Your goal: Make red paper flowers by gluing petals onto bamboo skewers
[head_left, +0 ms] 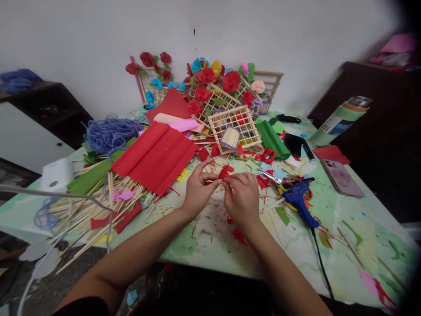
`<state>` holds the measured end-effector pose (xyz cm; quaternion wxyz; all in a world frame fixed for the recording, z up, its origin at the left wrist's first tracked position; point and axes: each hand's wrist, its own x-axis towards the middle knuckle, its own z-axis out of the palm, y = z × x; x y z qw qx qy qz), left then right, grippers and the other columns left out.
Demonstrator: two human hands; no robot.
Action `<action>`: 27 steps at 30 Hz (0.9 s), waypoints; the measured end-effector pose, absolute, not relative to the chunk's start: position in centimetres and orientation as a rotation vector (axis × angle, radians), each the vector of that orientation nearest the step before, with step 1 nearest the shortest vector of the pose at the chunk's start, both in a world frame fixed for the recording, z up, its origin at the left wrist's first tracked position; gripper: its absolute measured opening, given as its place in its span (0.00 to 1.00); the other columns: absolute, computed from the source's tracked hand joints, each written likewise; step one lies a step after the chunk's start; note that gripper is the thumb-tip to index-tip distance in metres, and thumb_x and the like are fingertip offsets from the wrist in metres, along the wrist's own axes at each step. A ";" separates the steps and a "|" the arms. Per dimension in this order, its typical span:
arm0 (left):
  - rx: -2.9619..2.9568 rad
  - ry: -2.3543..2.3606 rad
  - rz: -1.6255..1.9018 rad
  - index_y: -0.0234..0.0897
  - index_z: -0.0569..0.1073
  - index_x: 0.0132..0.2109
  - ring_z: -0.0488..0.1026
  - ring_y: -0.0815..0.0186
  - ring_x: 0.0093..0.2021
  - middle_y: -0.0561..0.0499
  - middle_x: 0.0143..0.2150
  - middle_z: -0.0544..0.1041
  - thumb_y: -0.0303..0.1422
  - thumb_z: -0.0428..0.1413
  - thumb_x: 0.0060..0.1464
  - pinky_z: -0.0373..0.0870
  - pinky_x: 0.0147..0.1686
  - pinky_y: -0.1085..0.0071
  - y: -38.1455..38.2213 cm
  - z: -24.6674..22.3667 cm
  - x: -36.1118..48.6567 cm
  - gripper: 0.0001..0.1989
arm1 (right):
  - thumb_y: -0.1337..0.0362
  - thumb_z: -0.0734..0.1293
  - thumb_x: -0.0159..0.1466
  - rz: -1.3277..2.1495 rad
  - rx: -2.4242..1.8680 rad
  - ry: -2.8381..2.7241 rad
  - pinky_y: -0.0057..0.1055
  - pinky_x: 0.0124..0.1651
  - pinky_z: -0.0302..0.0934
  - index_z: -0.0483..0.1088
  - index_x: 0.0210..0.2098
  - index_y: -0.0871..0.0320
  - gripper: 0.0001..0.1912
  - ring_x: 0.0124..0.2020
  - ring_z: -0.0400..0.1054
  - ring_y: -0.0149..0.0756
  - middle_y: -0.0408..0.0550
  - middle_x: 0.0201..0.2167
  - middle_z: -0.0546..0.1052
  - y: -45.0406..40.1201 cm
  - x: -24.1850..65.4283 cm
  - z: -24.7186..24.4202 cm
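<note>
Between my two hands, above the middle of the table, is a small red paper petal piece (225,171). My left hand (201,186) pinches its lower left side between thumb and index finger, the other fingers partly spread. My right hand (242,195) pinches the piece from the right, fingers curled. Several cut red petals (203,153) lie just beyond the hands. To the right of my right hand are scissors (272,176) and a blue hot glue gun (300,202) with its cord trailing toward the front edge.
Red crepe paper (158,156) lies over many thin wooden sticks (82,219) at left, near blue yarn (110,134). Stick lattices (243,131) with paper flowers (231,81) lean at the back. A bottle (342,120) and a phone (341,177) are at right.
</note>
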<state>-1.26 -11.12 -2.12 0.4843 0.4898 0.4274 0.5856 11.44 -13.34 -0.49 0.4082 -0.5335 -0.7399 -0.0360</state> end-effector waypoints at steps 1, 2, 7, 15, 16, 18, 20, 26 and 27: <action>1.189 1.050 1.432 0.37 0.64 0.56 0.75 0.68 0.31 0.51 0.31 0.78 0.30 0.64 0.42 0.70 0.33 0.74 -11.1 -2.1 -1.3 0.33 | 0.68 0.63 0.61 -0.136 -1.355 -1.876 0.38 0.40 0.55 0.75 0.32 0.59 0.07 0.37 0.62 0.41 0.49 0.30 0.76 -13.5 11.3 -0.5; 1.182 1.060 1.438 0.37 0.64 0.57 0.75 0.68 0.31 0.51 0.30 0.78 0.30 0.64 0.42 0.69 0.33 0.75 -11.1 -2.0 -1.2 0.33 | 0.68 0.63 0.61 -0.176 -1.362 -1.882 0.38 0.40 0.54 0.75 0.31 0.59 0.08 0.36 0.62 0.41 0.49 0.30 0.76 -13.6 11.3 -0.5; 1.099 0.998 1.469 0.35 0.61 0.57 0.74 0.70 0.29 0.52 0.29 0.78 0.29 0.65 0.40 0.68 0.31 0.76 -11.2 -1.6 -1.1 0.36 | 0.66 0.63 0.61 -0.228 -1.370 -1.867 0.38 0.40 0.53 0.74 0.29 0.59 0.09 0.35 0.62 0.41 0.48 0.28 0.76 -13.8 11.3 -0.5; 1.009 0.839 1.527 0.38 0.59 0.57 0.72 0.73 0.29 0.55 0.28 0.76 0.26 0.65 0.40 0.68 0.34 0.76 -11.3 -1.5 -1.0 0.37 | 0.66 0.64 0.60 0.048 -1.341 -1.783 0.38 0.40 0.57 0.75 0.29 0.58 0.08 0.35 0.64 0.40 0.48 0.29 0.76 -13.8 11.0 -0.7; 0.989 0.822 1.528 0.38 0.59 0.57 0.72 0.73 0.29 0.56 0.28 0.76 0.26 0.65 0.39 0.68 0.34 0.76 -11.3 -1.6 -0.9 0.37 | 0.66 0.65 0.60 0.104 -1.334 -1.751 0.37 0.40 0.57 0.75 0.29 0.58 0.07 0.35 0.64 0.40 0.48 0.29 0.76 -13.8 10.9 -0.8; 0.936 0.791 1.523 0.37 0.59 0.57 0.72 0.74 0.29 0.56 0.28 0.76 0.25 0.65 0.39 0.68 0.34 0.76 -11.3 -1.6 -0.9 0.38 | 0.65 0.65 0.59 0.205 -1.323 -1.686 0.37 0.39 0.59 0.75 0.28 0.57 0.07 0.34 0.65 0.39 0.48 0.28 0.76 -13.6 10.7 -1.0; 0.867 0.762 1.497 0.37 0.59 0.56 0.72 0.74 0.28 0.57 0.27 0.76 0.24 0.65 0.38 0.68 0.35 0.76 -11.3 -1.5 -0.8 0.38 | 0.66 0.65 0.58 0.270 -1.315 -1.636 0.36 0.38 0.59 0.73 0.26 0.57 0.06 0.33 0.66 0.39 0.47 0.27 0.75 -13.4 10.6 -1.1; 0.700 0.682 1.345 0.36 0.62 0.56 0.72 0.74 0.29 0.57 0.27 0.76 0.23 0.65 0.38 0.66 0.37 0.76 -11.4 -1.4 -0.7 0.36 | 0.65 0.65 0.56 0.480 -1.264 -1.497 0.37 0.40 0.61 0.71 0.23 0.57 0.07 0.33 0.67 0.38 0.47 0.27 0.75 -13.2 11.0 -1.2; 0.696 0.670 1.333 0.36 0.62 0.56 0.73 0.74 0.30 0.56 0.28 0.77 0.23 0.65 0.39 0.66 0.37 0.75 -11.4 -1.4 -0.6 0.36 | 0.64 0.66 0.56 0.549 -1.251 -1.462 0.37 0.40 0.61 0.71 0.23 0.57 0.06 0.33 0.68 0.38 0.47 0.27 0.75 -13.1 11.1 -1.3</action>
